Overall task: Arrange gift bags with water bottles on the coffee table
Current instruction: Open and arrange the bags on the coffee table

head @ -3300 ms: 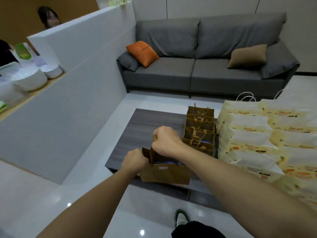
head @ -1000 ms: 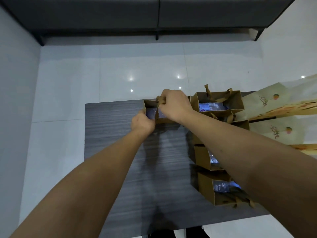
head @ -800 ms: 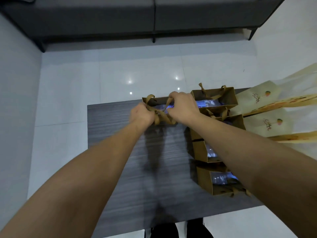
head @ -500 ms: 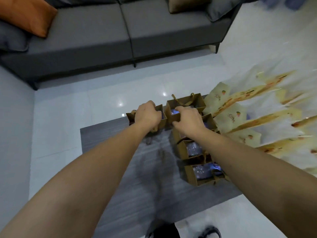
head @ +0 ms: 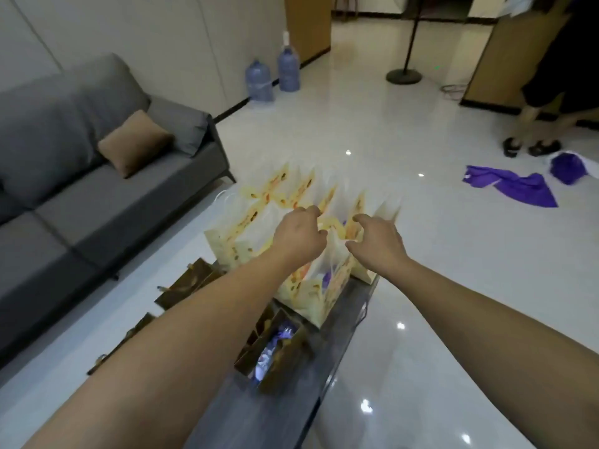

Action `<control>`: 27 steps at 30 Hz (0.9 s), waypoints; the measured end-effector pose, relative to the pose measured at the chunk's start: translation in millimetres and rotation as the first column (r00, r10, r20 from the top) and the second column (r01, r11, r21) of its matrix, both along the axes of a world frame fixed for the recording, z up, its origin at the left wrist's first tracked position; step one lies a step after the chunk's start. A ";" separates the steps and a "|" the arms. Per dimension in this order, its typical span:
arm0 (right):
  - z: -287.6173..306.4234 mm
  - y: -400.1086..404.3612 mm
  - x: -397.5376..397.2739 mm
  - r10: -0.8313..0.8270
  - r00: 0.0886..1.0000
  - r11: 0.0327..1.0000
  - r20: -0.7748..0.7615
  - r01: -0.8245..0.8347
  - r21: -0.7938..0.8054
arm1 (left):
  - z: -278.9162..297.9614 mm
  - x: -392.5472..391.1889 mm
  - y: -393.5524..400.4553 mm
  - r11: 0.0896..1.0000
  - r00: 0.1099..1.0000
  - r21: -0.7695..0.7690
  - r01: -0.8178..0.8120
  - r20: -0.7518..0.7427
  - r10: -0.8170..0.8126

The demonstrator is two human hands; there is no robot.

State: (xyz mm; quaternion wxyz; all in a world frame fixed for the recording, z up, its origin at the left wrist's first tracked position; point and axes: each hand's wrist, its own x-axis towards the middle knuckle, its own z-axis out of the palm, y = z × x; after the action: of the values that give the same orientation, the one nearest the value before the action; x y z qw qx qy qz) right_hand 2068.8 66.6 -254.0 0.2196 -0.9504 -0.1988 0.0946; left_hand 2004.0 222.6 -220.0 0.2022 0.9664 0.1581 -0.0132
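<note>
A long grey fabric sofa (head: 74, 176) with a tan square cushion (head: 134, 142) fills the left side; below it, along the left edge of the dark wood-grain coffee table (head: 252, 403), small brown kraft paper gift bags (head: 184, 285) stand half hidden behind the left forearm; another brown bag (head: 275, 346) sits nearer the middle of the table with a plastic water bottle (head: 274, 346) showing blue and white inside it; further back on the table stands a packed cluster of tall cream paper bags with orange fruit prints (head: 285, 228), their tops fanned open

The left hand (head: 299, 236) hovers over the cream bags with fingers loosely curled and holding nothing that I can make out; just to its right the right hand (head: 376, 243) reaches the same way, fingers spread and bent like a claw, also empty; whether either fingertip touches a bag's rim is too blurred to tell

Judging from this, the step in hand is picking out one cream bag; it would go best by pinching a single bag's rim or handles with one hand while the other holds back its neighbours, then lifting straight up so the rest do not topple; thin paper will probably crumple under a hard squeeze

Far right, purple cloth (head: 512, 187) lies on the glossy white floor (head: 437, 241), near a standing person's feet (head: 531, 147)
</note>
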 end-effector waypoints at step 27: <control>-36.5 -662.5 -24.2 -0.980 0.180 0.182 -0.086 0.983 -0.011 | -51.3 198.5 -726.0 0.075 0.081 0.045 0.996 -0.151 -0.985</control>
State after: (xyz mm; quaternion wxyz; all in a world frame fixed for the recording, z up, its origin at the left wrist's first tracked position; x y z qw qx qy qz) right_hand 2044.6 -596.0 -290.5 0.2583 -0.8483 0.4607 -0.0376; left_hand 2202.5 -503.5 -271.3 0.0668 0.8277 -0.5292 -0.1746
